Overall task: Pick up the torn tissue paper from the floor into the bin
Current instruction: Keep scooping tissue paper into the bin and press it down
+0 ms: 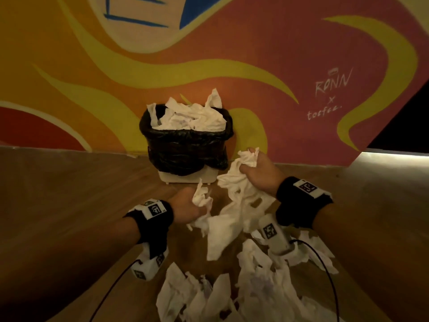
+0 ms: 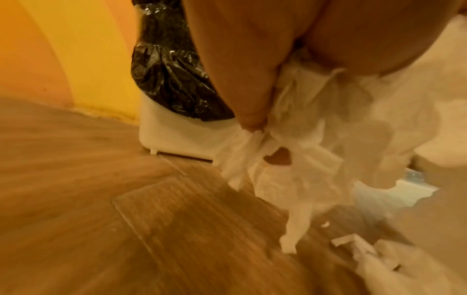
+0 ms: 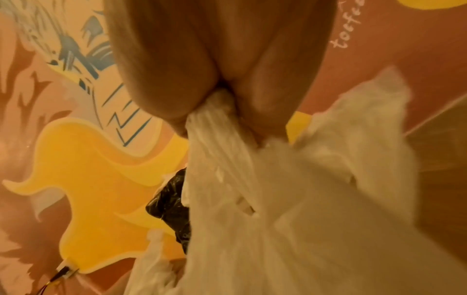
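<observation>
A white bin (image 1: 185,176) lined with a black bag (image 1: 185,145) stands against the painted wall, heaped with white tissue (image 1: 192,115). My left hand (image 1: 188,206) grips a crumpled bunch of torn tissue (image 1: 202,201) just in front of the bin's base. My right hand (image 1: 254,169) holds a larger wad of tissue (image 1: 241,182), lifted to the right of the bin, with long shreds hanging down. In the left wrist view my fingers (image 2: 235,79) clamp the tissue (image 2: 316,139) beside the bin (image 2: 174,137). The right wrist view shows the tissue (image 3: 290,199) bunched in my fist.
Several more torn tissue pieces (image 1: 209,293) lie on the wooden floor (image 1: 69,205) below my hands. The painted wall (image 1: 255,66) rises directly behind the bin. Black cables (image 1: 325,263) trail from both wrist cameras.
</observation>
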